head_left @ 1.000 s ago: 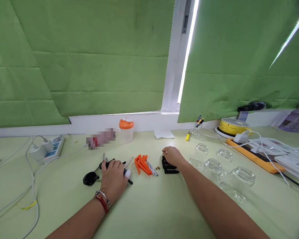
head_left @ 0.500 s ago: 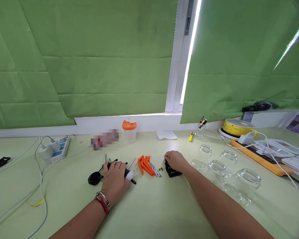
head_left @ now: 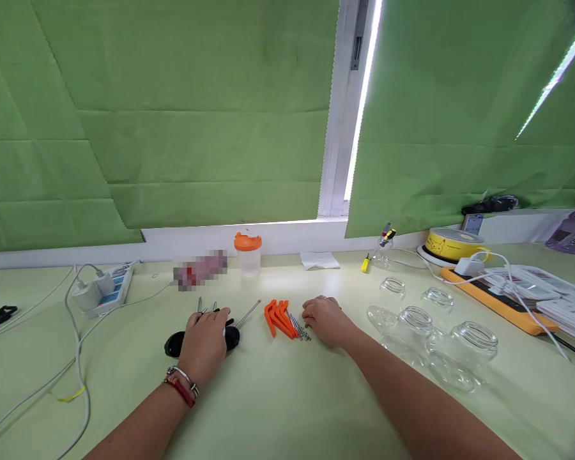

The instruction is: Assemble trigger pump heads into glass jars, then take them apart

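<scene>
Right hand (head_left: 324, 321) is now hiding the black strips, fingers curling by screws (head_left: 296, 326); left hand (head_left: 204, 342) is covering black parts (head_left: 232, 337), likely grouping; both holds unclear.

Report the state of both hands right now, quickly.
Left hand: over the black tools, fingers curled down; whether it grips them cannot be told.
Right hand: beside the thin metal pieces; its underside is hidden, so open or closed cannot be told.
</scene>
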Demonstrator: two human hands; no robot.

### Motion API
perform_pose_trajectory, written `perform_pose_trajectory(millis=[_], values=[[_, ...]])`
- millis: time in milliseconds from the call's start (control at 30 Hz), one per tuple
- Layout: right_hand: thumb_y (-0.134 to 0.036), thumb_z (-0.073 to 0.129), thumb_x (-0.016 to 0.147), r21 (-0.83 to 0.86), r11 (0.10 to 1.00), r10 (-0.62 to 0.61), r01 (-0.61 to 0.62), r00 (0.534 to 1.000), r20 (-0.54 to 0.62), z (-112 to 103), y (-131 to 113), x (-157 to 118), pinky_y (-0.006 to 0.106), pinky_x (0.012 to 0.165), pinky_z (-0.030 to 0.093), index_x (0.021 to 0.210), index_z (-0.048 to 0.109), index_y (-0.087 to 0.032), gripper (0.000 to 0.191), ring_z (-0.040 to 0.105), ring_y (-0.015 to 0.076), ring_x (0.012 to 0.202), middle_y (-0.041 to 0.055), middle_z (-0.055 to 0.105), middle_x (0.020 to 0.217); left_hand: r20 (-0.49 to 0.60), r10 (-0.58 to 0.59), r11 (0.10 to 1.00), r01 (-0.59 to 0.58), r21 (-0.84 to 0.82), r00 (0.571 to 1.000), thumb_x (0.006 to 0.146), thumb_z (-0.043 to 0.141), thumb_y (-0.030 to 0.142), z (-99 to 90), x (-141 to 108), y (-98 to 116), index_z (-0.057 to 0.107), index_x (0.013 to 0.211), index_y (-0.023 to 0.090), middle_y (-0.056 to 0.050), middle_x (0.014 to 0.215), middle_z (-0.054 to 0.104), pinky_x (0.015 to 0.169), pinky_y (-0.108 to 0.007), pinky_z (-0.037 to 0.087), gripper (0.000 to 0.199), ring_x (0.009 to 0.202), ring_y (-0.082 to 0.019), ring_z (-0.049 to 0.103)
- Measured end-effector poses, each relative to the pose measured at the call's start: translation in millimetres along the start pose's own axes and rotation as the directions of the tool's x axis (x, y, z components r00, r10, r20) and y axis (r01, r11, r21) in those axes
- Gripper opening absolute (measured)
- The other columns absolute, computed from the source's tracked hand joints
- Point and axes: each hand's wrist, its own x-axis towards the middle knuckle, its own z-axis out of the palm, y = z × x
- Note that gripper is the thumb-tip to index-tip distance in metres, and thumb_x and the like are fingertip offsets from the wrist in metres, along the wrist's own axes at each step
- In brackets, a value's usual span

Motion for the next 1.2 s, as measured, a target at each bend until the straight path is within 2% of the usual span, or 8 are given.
perform_pose_trajectory(millis=[267,433,600,767,900,1033,1133,1200], values=[[-0.017,0.054,0.077,-0.025,1.000,0.019,-0.019,1.000,0.007,-0.9,4.3,-7.7,0.033,0.082,0.033,0.067,0.068,-0.021,0.018,0.055,0.0216,0.096,0.0050,0.068,0.095,0.088,-0.032,0.999,0.034,-0.024,0.996,0.072,0.040,0.006,-5.8,1.7,-13.5,0.060,0.105,0.017,-0.010,0.106,0.066,0.088,-0.040,0.034,0.040,0.101,-0.025,0.057],[-0.017,0.057,0.074,-0.023,0.999,0.035,-0.035,0.999,-0.001,3.0,7.1,-7.4,0.034,0.084,0.033,0.071,0.070,-0.021,0.015,0.055,0.0223,0.099,0.0052,0.067,0.099,0.152,-0.024,0.999,0.027,-0.019,0.988,0.067,0.044,0.006,-3.7,0.2,-17.3,0.058,0.109,0.017,-0.011,0.113,0.062,0.088,-0.041,0.033,0.045,0.104,-0.026,0.056],[-0.015,0.054,0.075,0.006,0.999,0.044,-0.044,0.999,-0.029,5.7,7.1,-5.9,0.034,0.086,0.032,0.070,0.071,-0.022,0.020,0.054,0.0220,0.101,0.0049,0.066,0.100,0.165,0.016,1.000,-0.015,-0.002,0.986,0.068,0.045,0.007,-1.8,0.4,-19.6,0.059,0.106,0.019,-0.010,0.106,0.065,0.087,-0.042,0.033,0.042,0.101,-0.027,0.056],[-0.014,0.053,0.075,0.038,0.998,0.055,-0.054,0.998,-0.035,3.1,5.3,-7.6,0.035,0.087,0.032,0.065,0.070,-0.021,0.020,0.054,0.0217,0.103,0.0045,0.066,0.101,0.142,0.024,0.999,-0.021,-0.026,0.990,0.067,0.042,0.006,-8.8,0.6,-16.5,0.059,0.103,0.018,-0.010,0.103,0.066,0.088,-0.042,0.034,0.041,0.099,-0.026,0.058],[-0.014,0.054,0.074,0.100,0.992,0.087,-0.081,0.995,-0.056,-6.2,2.0,-9.0,0.036,0.090,0.033,0.064,0.067,-0.021,0.019,0.054,0.0213,0.104,0.0039,0.065,0.104,0.105,-0.059,0.988,0.073,-0.138,0.993,0.072,0.044,0.016,-17.2,1.6,-12.2,0.050,0.116,0.017,-0.010,0.101,0.065,0.081,-0.039,0.040,0.044,0.092,-0.026,0.060],[-0.019,0.054,0.075,0.241,0.968,0.111,-0.075,0.984,-0.140,-21.5,-3.4,-11.8,0.037,0.090,0.035,0.068,0.066,-0.021,0.014,0.056,0.0205,0.099,0.0039,0.065,0.103,0.060,-0.150,0.895,0.162,-0.416,0.987,0.082,0.042,0.027,-25.7,-0.9,-6.3,0.042,0.117,0.018,-0.009,0.099,0.063,0.071,-0.035,0.048,0.036,0.084,-0.024,0.062],[-0.028,0.053,0.077,0.502,0.858,0.195,-0.109,0.973,-0.121,-29.2,-10.7,-17.5,0.032,0.070,0.044,0.073,0.063,-0.021,0.013,0.059,0.0181,0.078,0.0032,0.066,0.085,-0.053,-0.062,0.834,0.022,-0.552,0.997,0.085,0.042,0.031,-35.4,-10.0,3.3,0.039,0.118,0.021,-0.008,0.109,0.060,0.082,-0.036,0.048,0.034,0.096,-0.022,0.060],[-0.035,0.052,0.078,0.725,0.673,0.253,-0.149,0.967,-0.036,-29.3,-16.6,-24.0,0.028,0.058,0.044,0.077,0.059,-0.020,0.016,0.057,0.0153,0.065,0.0021,0.065,0.075,-0.086,0.184,0.817,-0.201,-0.540,0.979,0.085,0.045,0.029,-43.0,-19.1,13.7,0.037,0.123,0.022,-0.009,0.120,0.055,0.093,-0.037,0.043,0.039,0.109,-0.023,0.053]])
